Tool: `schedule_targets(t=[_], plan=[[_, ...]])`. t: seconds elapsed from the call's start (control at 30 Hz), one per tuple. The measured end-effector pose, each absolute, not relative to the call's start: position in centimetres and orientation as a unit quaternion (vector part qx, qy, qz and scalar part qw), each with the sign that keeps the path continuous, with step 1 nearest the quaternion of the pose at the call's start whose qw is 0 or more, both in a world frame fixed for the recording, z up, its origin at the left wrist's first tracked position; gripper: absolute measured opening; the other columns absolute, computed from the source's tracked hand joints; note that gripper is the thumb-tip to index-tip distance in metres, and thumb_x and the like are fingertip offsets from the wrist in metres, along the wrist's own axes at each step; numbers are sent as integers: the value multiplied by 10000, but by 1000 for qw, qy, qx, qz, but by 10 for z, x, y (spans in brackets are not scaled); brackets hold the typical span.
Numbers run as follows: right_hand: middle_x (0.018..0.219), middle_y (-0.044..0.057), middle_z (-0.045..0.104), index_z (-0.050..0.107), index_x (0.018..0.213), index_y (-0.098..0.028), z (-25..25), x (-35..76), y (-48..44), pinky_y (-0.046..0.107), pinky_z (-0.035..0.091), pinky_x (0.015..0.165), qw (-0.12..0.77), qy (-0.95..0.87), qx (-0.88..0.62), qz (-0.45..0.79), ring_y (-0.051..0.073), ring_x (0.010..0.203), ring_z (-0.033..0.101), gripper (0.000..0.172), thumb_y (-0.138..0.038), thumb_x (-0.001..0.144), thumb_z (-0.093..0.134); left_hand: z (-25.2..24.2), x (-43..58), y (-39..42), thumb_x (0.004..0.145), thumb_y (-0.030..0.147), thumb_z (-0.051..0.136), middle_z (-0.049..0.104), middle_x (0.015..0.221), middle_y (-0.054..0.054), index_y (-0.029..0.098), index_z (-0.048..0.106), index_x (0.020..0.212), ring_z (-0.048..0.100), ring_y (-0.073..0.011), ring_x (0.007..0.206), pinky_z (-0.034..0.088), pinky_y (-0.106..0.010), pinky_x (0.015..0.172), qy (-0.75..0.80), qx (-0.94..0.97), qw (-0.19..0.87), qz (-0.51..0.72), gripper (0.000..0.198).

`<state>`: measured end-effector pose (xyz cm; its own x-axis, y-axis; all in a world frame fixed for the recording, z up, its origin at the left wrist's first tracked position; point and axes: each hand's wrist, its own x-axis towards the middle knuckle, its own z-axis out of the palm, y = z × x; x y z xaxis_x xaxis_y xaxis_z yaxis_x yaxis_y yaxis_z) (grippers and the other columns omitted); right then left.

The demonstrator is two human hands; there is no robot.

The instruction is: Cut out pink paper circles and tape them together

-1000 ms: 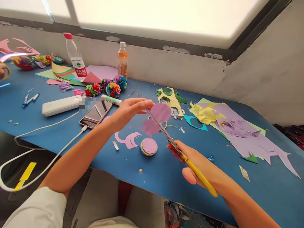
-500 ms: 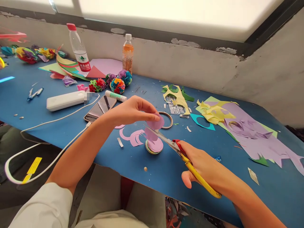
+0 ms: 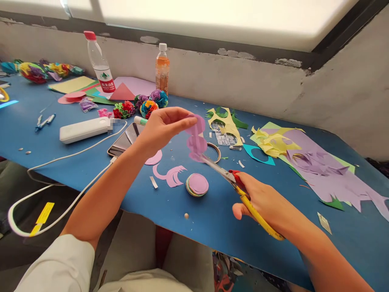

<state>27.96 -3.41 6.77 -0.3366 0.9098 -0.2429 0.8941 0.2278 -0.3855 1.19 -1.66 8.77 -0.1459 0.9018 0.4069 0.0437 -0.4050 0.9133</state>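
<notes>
Left hand [image 3: 161, 127]: raised above the blue table [image 3: 212, 219], palm up; thumb and fingertips pinched on top edge of the lilac paper piece [image 3: 196, 138].
Lilac paper piece: hanging below the pinch, off the table, lobed outline; upper edge between the left fingers, lower edge touching the scissor blades.
Right hand [image 3: 263, 200]: closed around the yellow handles of the scissors [image 3: 240, 188], red part at the pivot end; blades pointing up-left toward the paper.
Blades: tips at lower edge of the paper; whether parted or shut, cannot tell, blurred.
Paper vs. grips: directly under left fingertips, up-left of right hand, joined to it only through the blades.
Disc stack [image 3: 197, 184]: round coloured paper discs, lilac on top, flat on table below the held paper, just left of the scissors.
Lilac offcuts [image 3: 172, 174]: curved scraps on table left of the stack.
Tape ring [image 3: 214, 152]: flat on table behind the held paper.
Phone [image 3: 126, 140]: under left wrist line, white cable attached.
Power bank [image 3: 83, 129]: white, left of phone.
Paper pompoms [image 3: 148, 106]: multicoloured cluster near back wall.
Bottles: clear water bottle [image 3: 100, 67] and orange drink bottle [image 3: 162, 69], upright at wall.
Scrap pile [image 3: 316, 166]: lilac, yellow and green sheets at right of table.
</notes>
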Motion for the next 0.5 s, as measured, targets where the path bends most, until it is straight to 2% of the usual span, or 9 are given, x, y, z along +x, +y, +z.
schedule_targets(t=[0.07,0.17,0.23,0.3,0.37,0.5], plan=[[731,31,577,507,826,-260,65,285,-29,337,419,566,123,-744,-591,287,225,635,536,467,-622,570,654,86,12,-12,716,325,742,677,665,12,199,706,757,592,-75,552,479,-191,510,419,509,304,687,137],[719,33,523,534,858,-250,63,290,-29,334,388,509,243,-705,-544,385,189,572,462,756,-903,479,483,83,15,-10,705,319,747,669,652,26,194,679,768,579,-59,506,480,-180,493,392,470,316,725,155],[667,8,483,568,871,-237,63,291,-35,325,367,491,233,-702,-493,459,154,520,393,827,-952,490,405,82,20,-12,684,300,758,675,659,24,185,657,753,600,-63,517,486,-172,491,378,463,354,719,168],[626,-5,473,599,844,-225,61,289,-43,317,375,506,189,-693,-466,517,134,498,369,753,-907,564,445,81,26,-16,667,286,760,670,648,25,180,633,736,607,-69,518,466,-162,456,370,455,388,711,179],[603,-8,491,611,830,-224,57,286,-50,313,400,525,153,-679,-473,540,129,484,389,693,-865,604,479,80,32,-19,661,281,754,655,632,33,182,612,730,606,-72,519,434,-151,417,364,443,407,711,187],[630,29,577,593,812,-240,49,280,-53,323,447,558,153,-649,-503,551,189,568,518,701,-879,567,440,79,39,-23,643,285,763,611,614,53,186,582,713,582,-63,537,385,-135,387,353,417,406,732,218]])
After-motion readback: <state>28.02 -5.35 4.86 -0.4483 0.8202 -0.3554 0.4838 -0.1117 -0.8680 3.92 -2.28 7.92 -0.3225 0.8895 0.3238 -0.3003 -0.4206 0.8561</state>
